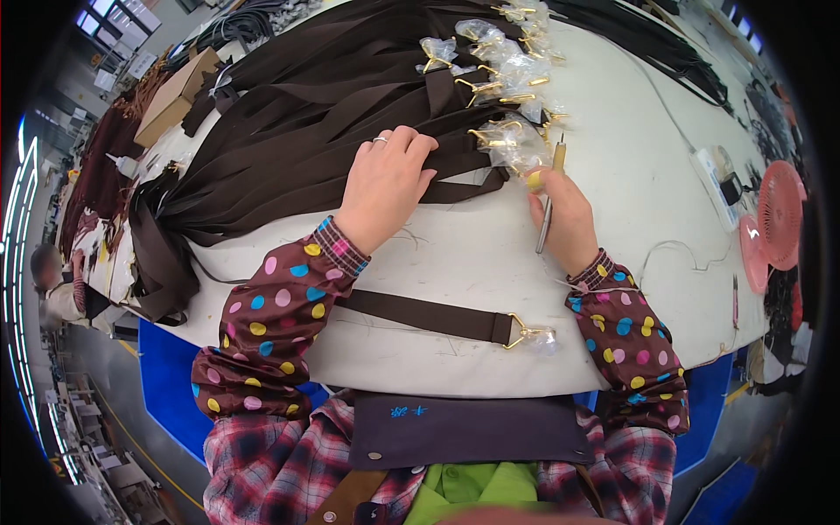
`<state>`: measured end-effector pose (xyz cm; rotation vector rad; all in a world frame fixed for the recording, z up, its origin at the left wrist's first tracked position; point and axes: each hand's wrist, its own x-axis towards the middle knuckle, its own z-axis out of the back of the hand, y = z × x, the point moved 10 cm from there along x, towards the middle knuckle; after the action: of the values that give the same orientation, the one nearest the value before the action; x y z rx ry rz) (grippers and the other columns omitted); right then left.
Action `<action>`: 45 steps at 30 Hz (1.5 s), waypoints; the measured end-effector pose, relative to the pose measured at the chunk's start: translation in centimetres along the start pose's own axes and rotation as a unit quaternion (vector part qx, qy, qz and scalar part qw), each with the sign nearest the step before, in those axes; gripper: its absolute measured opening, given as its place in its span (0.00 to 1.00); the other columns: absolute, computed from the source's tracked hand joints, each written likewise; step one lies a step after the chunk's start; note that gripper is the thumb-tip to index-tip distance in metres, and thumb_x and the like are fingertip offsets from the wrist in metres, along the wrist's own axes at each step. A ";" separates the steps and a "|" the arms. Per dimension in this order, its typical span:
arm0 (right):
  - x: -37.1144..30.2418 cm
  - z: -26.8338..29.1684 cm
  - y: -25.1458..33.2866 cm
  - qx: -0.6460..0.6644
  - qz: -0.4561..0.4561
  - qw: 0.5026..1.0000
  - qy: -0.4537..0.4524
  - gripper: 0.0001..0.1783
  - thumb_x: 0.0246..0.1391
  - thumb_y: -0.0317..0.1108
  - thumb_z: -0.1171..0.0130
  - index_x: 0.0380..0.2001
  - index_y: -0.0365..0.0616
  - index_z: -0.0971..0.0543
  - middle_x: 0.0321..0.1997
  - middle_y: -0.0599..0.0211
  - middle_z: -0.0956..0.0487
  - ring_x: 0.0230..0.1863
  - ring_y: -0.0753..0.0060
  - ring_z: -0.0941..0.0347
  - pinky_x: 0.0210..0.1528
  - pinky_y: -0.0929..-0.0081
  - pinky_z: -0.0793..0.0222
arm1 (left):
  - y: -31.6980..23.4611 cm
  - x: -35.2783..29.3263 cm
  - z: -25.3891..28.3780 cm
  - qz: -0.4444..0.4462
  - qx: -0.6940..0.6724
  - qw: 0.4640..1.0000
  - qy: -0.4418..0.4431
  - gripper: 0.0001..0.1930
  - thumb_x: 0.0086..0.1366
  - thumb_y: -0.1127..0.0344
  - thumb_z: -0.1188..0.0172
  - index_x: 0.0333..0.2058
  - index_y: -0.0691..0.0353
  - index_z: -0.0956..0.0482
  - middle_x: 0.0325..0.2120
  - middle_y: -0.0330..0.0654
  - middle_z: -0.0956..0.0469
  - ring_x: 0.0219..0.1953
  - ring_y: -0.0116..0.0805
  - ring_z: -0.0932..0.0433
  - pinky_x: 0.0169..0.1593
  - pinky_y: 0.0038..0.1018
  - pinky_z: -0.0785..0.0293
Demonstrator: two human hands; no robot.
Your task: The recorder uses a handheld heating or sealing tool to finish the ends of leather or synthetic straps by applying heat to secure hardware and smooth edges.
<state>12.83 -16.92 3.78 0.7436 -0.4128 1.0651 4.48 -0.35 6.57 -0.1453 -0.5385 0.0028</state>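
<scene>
A thick pile of dark brown straps covers the left and middle of the table. My left hand lies over its near edge, fingers slightly bent and thumb apart, gripping nothing that I can see. To its right, my right hand is closed around a slim pen-shaped tool with a brass-coloured upper part and a thin tip pointing away from me. Something yellow wraps one of its fingertips. Gold-coloured metal buckles in clear plastic end the straps. A single brown strap with a wrapped buckle lies nearest me.
Right of my right hand stand a white power strip and a pink fan. More dark straps lie at the far right. A cardboard box and a small white bottle are at the left. Another person is beyond the left edge.
</scene>
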 end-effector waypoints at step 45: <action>-0.1 2.6 -1.5 0.038 -0.067 0.997 0.004 0.08 0.50 0.20 0.42 0.30 0.38 0.31 0.33 0.64 0.23 0.28 0.70 0.30 0.34 0.78 0.32 | -0.8 -4.9 4.7 -0.130 0.062 0.977 -0.155 0.09 0.52 0.65 0.36 0.29 0.53 0.27 0.26 0.32 0.31 0.31 0.32 0.29 0.36 0.27 0.33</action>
<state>14.18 -19.28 4.98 0.8234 -0.3115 0.9617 -2.17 -0.69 8.11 0.0513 -0.8636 -0.1990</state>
